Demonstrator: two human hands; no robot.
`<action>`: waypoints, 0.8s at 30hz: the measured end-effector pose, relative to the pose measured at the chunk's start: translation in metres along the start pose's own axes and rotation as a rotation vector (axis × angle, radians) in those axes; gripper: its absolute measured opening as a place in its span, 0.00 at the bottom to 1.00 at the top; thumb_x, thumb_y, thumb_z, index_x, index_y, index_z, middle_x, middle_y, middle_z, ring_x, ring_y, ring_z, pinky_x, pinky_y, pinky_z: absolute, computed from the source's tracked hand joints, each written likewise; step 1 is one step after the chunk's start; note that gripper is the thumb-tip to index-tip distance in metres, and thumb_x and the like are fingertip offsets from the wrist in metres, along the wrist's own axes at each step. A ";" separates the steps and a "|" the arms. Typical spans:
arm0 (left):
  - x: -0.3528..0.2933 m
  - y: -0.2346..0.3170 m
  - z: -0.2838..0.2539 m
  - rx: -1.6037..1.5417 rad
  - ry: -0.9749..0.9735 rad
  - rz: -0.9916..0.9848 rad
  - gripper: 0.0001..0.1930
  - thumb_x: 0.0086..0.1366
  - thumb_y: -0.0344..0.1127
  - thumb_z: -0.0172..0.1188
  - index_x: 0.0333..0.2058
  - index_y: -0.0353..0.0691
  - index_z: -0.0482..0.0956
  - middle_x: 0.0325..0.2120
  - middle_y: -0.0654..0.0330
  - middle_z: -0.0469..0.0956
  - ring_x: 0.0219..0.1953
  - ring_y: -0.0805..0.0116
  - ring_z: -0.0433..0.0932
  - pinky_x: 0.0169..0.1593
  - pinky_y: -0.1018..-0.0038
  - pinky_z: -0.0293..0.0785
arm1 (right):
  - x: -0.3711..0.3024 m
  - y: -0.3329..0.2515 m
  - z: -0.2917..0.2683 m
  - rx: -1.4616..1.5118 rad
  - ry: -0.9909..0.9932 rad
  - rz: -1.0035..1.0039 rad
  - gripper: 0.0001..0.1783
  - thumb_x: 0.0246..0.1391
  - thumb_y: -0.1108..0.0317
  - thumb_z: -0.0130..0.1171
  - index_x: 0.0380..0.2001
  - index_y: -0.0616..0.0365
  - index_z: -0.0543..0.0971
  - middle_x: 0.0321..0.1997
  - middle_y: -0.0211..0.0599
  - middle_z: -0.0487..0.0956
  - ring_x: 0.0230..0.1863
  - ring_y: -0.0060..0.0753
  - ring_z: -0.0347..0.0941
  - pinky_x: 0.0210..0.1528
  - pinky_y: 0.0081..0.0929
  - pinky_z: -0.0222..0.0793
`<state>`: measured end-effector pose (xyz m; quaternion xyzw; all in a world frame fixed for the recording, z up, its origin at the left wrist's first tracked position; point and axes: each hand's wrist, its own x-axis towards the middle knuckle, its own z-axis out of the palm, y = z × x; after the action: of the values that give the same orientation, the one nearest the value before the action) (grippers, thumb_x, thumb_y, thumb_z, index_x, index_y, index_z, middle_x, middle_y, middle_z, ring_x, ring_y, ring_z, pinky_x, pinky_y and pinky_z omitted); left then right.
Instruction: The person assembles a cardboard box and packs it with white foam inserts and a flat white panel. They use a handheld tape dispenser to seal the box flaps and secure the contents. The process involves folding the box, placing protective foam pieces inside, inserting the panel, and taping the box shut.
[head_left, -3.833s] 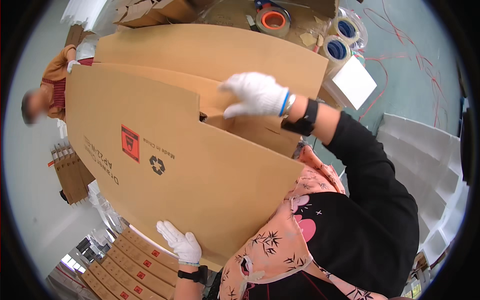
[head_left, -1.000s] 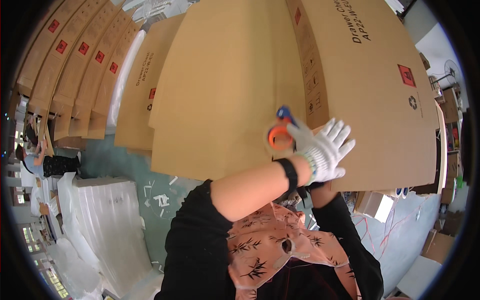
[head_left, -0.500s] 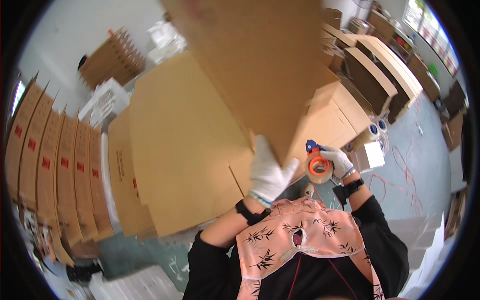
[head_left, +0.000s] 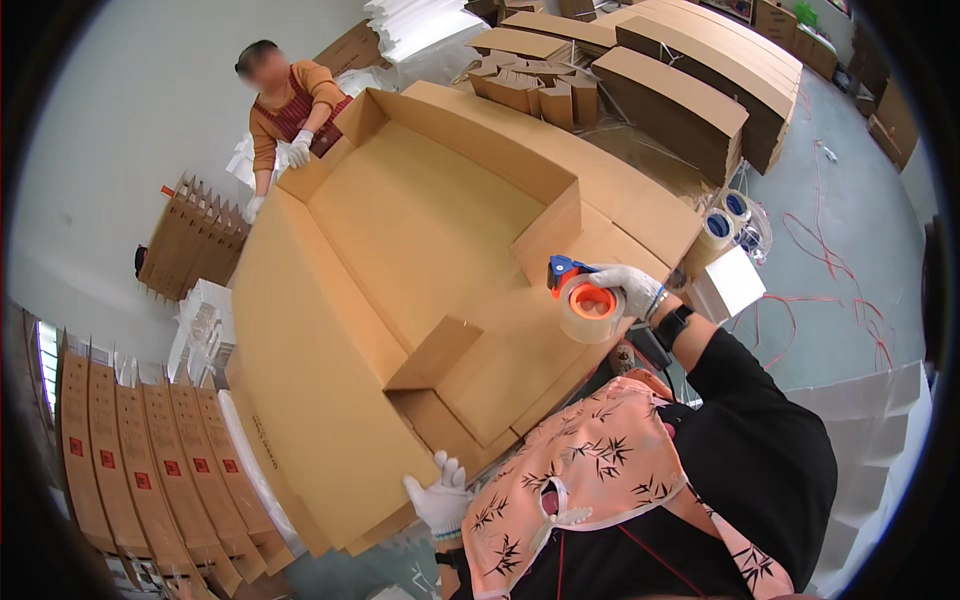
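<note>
A large brown cardboard box lies across the work surface with its long side walls and end flaps partly raised. My right hand, in a white glove, grips a tape dispenser with a blue head, an orange core and a roll of clear tape. It hovers over the box's near right corner. At the near left edge of the cardboard is my gloved left hand, fingers apart and holding nothing; whether it touches the edge I cannot tell. One raised flap stands just beyond it.
Across the box a co-worker in white gloves holds its far end. Folded cartons stand upright at left. Cardboard stacks lie at far right. Tape rolls sit beside a white box; red strings trail on the floor.
The big sheet that my left hand held upright is down, and walls now stand up from the cardboard. My left hand has moved nearer me and let go. A co-worker has come into view.
</note>
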<state>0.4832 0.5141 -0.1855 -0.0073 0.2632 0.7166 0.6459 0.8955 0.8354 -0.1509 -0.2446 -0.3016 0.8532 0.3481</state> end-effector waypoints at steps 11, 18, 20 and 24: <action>-0.064 -0.001 0.082 0.489 0.389 0.105 0.32 0.74 0.63 0.41 0.57 0.38 0.71 0.49 0.51 0.79 0.45 0.56 0.79 0.52 0.62 0.78 | -0.059 -0.155 0.030 -1.163 0.368 0.237 0.23 0.48 0.60 0.61 0.49 0.56 0.81 0.25 0.34 0.79 0.26 0.21 0.74 0.28 0.25 0.71; -0.016 -0.038 0.189 0.857 0.229 0.306 0.24 0.74 0.42 0.50 0.57 0.25 0.70 0.54 0.37 0.76 0.51 0.48 0.81 0.53 0.56 0.80 | 0.000 -0.224 -0.154 -1.663 1.056 -0.058 0.29 0.44 0.63 0.60 0.54 0.57 0.77 0.48 0.55 0.82 0.51 0.56 0.78 0.53 0.44 0.73; 0.005 -0.039 0.226 1.053 0.254 0.349 0.25 0.74 0.42 0.52 0.58 0.26 0.69 0.55 0.38 0.76 0.51 0.48 0.81 0.54 0.57 0.80 | 0.006 -0.221 -0.196 -1.710 1.125 0.012 0.28 0.46 0.64 0.59 0.55 0.55 0.76 0.50 0.54 0.81 0.54 0.56 0.77 0.54 0.46 0.73; 0.045 -0.035 0.272 1.481 0.092 0.552 0.22 0.67 0.27 0.53 0.59 0.26 0.71 0.58 0.41 0.74 0.61 0.50 0.73 0.65 0.55 0.69 | 0.004 -0.211 -0.238 -1.770 1.072 0.261 0.35 0.47 0.64 0.61 0.62 0.53 0.71 0.54 0.56 0.79 0.57 0.57 0.75 0.58 0.46 0.72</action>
<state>0.5976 0.6613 0.0201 0.4604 0.6904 0.4883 0.2701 1.1366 1.0424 -0.1735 -0.7898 -0.5965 0.1378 0.0377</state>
